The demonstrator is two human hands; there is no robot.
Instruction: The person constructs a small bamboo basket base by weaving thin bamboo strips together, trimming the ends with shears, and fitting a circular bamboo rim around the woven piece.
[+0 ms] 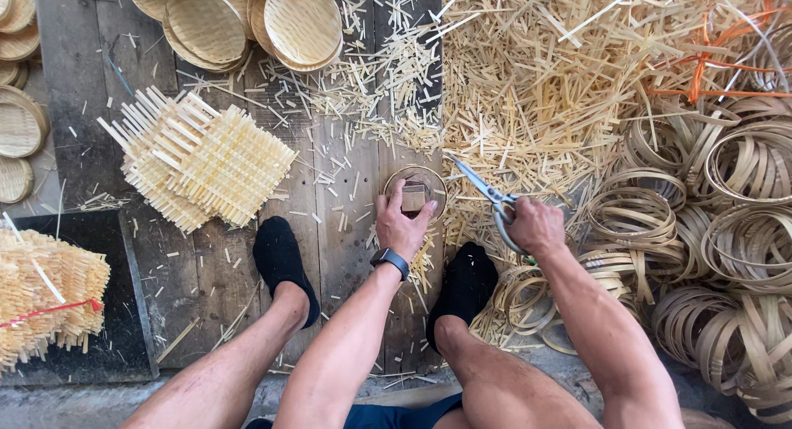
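Weathered floorboards (pixel 338 190) strewn with bamboo offcuts lie under a small bamboo ring (pixel 415 188) with a wooden block (pixel 413 197) inside it, resting between the person's two black-socked feet. The left hand (pixel 402 224) is clasped over the ring's near edge, thumb against the block, while the right hand (pixel 536 225) grips a pair of scissors (pixel 487 200), blades parted and pointing towards the ring. A stack of woven mats (pixel 202 161) lies to the left, round woven trays (pixel 247 21) above, and coiled bamboo hoops (pixel 709 223) to the right.
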